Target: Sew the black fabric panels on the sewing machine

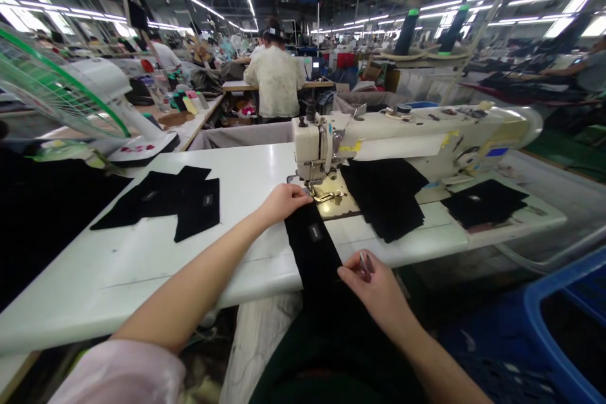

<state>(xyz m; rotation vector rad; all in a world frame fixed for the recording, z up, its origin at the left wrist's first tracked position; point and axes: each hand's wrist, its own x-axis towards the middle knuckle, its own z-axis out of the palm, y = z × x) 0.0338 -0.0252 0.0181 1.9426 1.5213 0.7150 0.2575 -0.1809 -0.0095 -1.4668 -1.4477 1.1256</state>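
From my remote seat on the head camera, I see the black cloth strip [312, 246] lying across the white sewing table [142, 278], its far end at the brass plate [334, 201] under the sewing machine [411, 139] and its near end running off the table edge toward the person's lap. My left hand [284, 203] lies on the far end beside the needle area, fingers lightly curled and pressing down, with no clear pinch. My right hand [372, 281] is half closed around small metal snips [365, 266], its fingertips [341, 273] at the strip's edge. A small pale label [315, 233] is sewn on the strip, but its lettering is too small to read. The same kind of label shows on the black cloth pieces [199, 205] left of the machine and the black cloth pile [483, 203] on the right. A black cloth stack [383, 199] sits just beside the machine. Yellow tape [350, 147] and a blue sticker [497, 152] mark the machine, with no readable brand. Ahead, a co-worker [277, 79] sits facing away.
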